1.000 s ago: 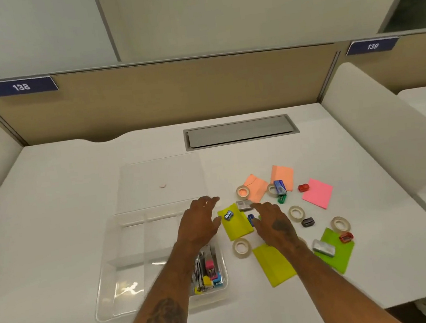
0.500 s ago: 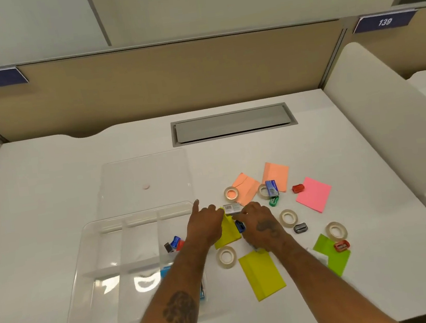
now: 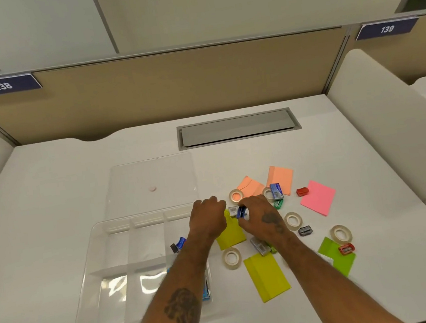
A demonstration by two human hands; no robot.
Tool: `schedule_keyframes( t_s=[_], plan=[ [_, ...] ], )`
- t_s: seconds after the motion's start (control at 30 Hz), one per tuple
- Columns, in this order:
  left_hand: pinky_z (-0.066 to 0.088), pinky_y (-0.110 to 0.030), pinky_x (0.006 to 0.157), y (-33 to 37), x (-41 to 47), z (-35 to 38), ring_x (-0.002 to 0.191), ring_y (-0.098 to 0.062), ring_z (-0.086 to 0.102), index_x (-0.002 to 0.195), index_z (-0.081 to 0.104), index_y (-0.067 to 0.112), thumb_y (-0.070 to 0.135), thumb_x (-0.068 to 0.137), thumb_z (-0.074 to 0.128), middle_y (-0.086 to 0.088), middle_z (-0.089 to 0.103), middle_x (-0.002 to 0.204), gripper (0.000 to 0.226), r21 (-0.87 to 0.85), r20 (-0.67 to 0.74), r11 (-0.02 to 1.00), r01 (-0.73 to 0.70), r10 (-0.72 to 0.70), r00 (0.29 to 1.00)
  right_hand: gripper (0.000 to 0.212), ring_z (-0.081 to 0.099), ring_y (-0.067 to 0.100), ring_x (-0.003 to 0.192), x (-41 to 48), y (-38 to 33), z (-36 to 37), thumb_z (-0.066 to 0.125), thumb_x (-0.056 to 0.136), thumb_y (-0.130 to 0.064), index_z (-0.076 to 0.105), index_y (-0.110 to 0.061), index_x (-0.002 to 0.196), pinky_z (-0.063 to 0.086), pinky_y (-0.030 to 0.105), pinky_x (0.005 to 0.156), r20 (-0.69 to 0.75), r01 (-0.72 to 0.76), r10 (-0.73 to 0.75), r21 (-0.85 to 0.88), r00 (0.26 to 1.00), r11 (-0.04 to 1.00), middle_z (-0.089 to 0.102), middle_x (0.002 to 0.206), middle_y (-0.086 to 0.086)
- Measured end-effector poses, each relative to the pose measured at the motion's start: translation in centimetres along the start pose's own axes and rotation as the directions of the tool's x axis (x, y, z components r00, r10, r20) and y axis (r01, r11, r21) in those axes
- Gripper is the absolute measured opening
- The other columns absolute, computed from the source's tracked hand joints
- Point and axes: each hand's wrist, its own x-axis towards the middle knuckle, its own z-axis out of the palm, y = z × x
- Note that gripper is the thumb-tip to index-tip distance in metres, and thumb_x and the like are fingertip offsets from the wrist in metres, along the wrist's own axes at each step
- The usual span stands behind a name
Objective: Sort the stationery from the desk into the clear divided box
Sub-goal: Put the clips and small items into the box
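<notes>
The clear divided box (image 3: 92,256) sits at the left front of the desk and has small blue and dark sharpeners (image 3: 180,243) in a right-hand compartment. My right hand (image 3: 263,218) pinches a blue sharpener (image 3: 241,211) just above a yellow sticky note (image 3: 231,235). Beside it lies a small grey staple box (image 3: 232,210). My left hand (image 3: 208,221) curls down over the note's left edge, and whatever it grips is hidden. Tape rings (image 3: 231,258), a red sharpener (image 3: 302,191), a blue staple box (image 3: 276,190) and coloured notes lie scattered to the right.
The box's clear lid (image 3: 152,179) lies flat behind it. A grey cable hatch (image 3: 237,130) is set into the desk at the back. More notes lie around: pink (image 3: 318,196), orange (image 3: 281,178), green (image 3: 337,257) and a second yellow one (image 3: 267,275). White dividers flank the desk.
Both hands moved together over the yellow note. My right hand closed on the blue sharpener and lifted it slightly. The camera tilted up and shifted.
</notes>
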Motion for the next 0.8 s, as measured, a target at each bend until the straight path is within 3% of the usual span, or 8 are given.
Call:
schedule_keyframes(
  t_s=[0.07, 0.2, 0.4, 0.57, 0.8],
  plan=[
    [0.041, -0.038, 0.083, -1.3, -0.6, -1.1, 0.096, -0.03, 0.061, 0.111, 0.063, 0.017, 0.019, 0.088, 0.051, -0.008, 0.062, 0.108, 0.026, -0.09, -0.05, 0.995, 0.033, -0.037, 0.998, 0.045, 0.05, 0.024, 0.116, 0.4, -2.0, 0.1, 0.067, 0.08, -0.028, 0.06, -0.015, 0.122, 0.044, 0.033, 0.095, -0.028, 0.002, 0.0, 0.078, 1.0, 0.997, 0.065, 0.115, 0.005],
    [0.047, -0.036, 0.081, -5.0, -3.4, -2.5, 0.094, -0.027, 0.062, 0.111, 0.068, 0.019, 0.021, 0.089, 0.054, -0.005, 0.063, 0.105, 0.026, -0.285, -0.087, 0.954, 0.095, -0.125, 0.988, 0.039, 0.049, 0.021, 0.117, 0.9, -6.5, 1.1, 0.063, 0.085, -0.032, 0.061, -0.02, 0.122, 0.04, 0.03, 0.096, 0.011, 0.034, -0.036, 0.145, 0.999, 0.989, 0.064, 0.115, 0.002],
    [0.051, -0.034, 0.09, -9.4, -7.9, -1.8, 0.1, -0.019, 0.063, 0.121, 0.063, 0.02, 0.023, 0.092, 0.054, -0.001, 0.066, 0.115, 0.03, -0.381, -0.047, 0.897, 0.222, -0.258, 0.965, 0.045, 0.047, 0.019, 0.122, -0.1, -11.0, 3.4, 0.059, 0.086, -0.027, 0.056, -0.02, 0.13, 0.04, 0.028, 0.1, 0.09, 0.102, -0.113, 0.119, 0.99, 0.988, 0.063, 0.124, -0.001],
    [0.048, -0.031, 0.094, -10.1, -9.3, -0.8, 0.107, -0.018, 0.061, 0.127, 0.058, 0.021, 0.025, 0.093, 0.056, -0.002, 0.064, 0.124, 0.035, -0.441, -0.038, 0.868, 0.226, -0.27, 0.962, 0.05, 0.044, 0.02, 0.129, -1.1, -12.3, 4.3, 0.058, 0.09, -0.027, 0.047, -0.02, 0.138, 0.037, 0.03, 0.106, 0.104, 0.101, -0.112, 0.108, 0.988, 0.989, 0.055, 0.137, 0.001],
    [0.044, -0.031, 0.1, -9.5, -9.0, -0.4, 0.12, -0.018, 0.056, 0.133, 0.053, 0.023, 0.035, 0.091, 0.063, 0.002, 0.057, 0.136, 0.045, -0.427, -0.114, 0.888, 0.169, -0.238, 0.965, 0.047, 0.046, 0.022, 0.128, -2.7, -10.5, 3.2, 0.057, 0.091, -0.026, 0.05, -0.017, 0.136, 0.036, 0.031, 0.106, -0.032, 0.029, -0.027, 0.085, 0.999, 0.996, 0.054, 0.136, 0.004]
  ],
)
